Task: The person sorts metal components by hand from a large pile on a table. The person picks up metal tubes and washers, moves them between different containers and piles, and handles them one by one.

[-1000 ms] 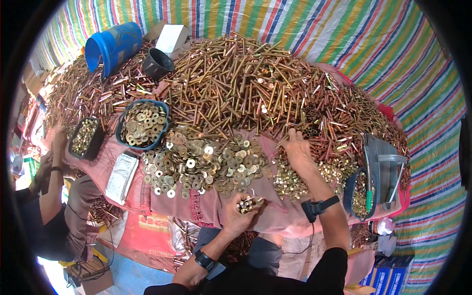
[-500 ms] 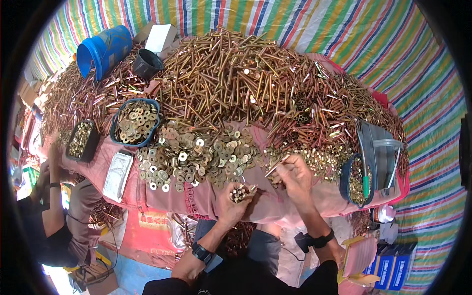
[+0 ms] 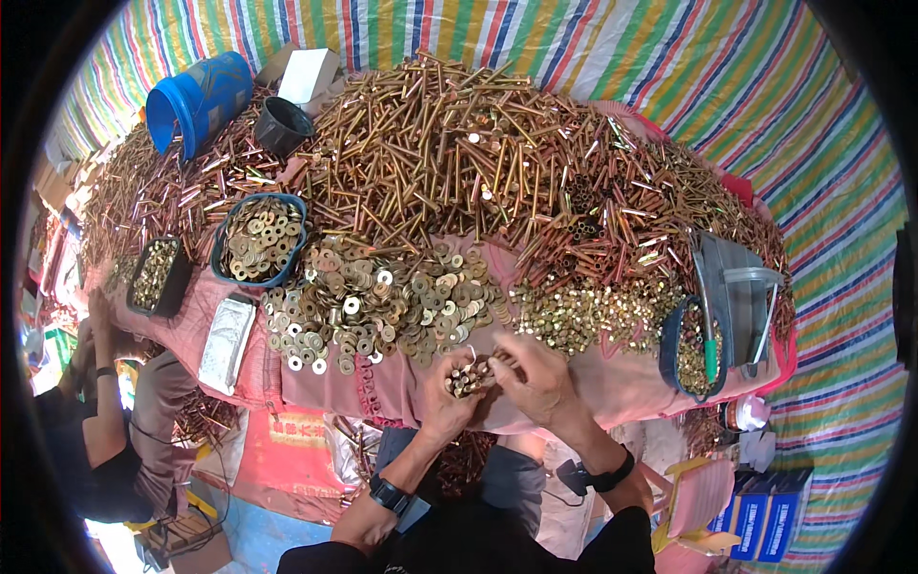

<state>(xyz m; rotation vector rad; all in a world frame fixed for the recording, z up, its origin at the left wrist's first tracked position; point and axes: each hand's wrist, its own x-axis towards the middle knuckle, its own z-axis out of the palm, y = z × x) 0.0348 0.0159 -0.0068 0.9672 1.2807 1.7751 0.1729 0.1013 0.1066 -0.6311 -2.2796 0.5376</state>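
Note:
My left hand [image 3: 449, 400] is closed round a bundle of brass-coloured bolts [image 3: 465, 381], their ends facing up. My right hand [image 3: 535, 383] has its fingers pinched together at the right side of that bundle. A bolt is between them, mostly covered by the fingers and slightly blurred. Just beyond my hands, flat round washers [image 3: 382, 301] lie in a loose heap on a pink cloth [image 3: 392, 387]. To their right is a spread of small gold-coloured nuts [image 3: 583, 316]. Behind both rises a large pile of long bronze-coloured bolts [image 3: 449, 153].
A blue-rimmed tub of washers [image 3: 304, 247], a dark tray of nuts [image 3: 182, 287] and a silver block [image 3: 228, 342] stand left. At right is a blue tub [image 3: 669, 349] of nuts with a green-handled tool [image 3: 710, 356]. Another person's arm [image 3: 100, 364] works at far left.
My right hand has moved left and nearer, bringing a bolt from over the nuts to the bundle. My left hand keeps its hold and has hardly moved.

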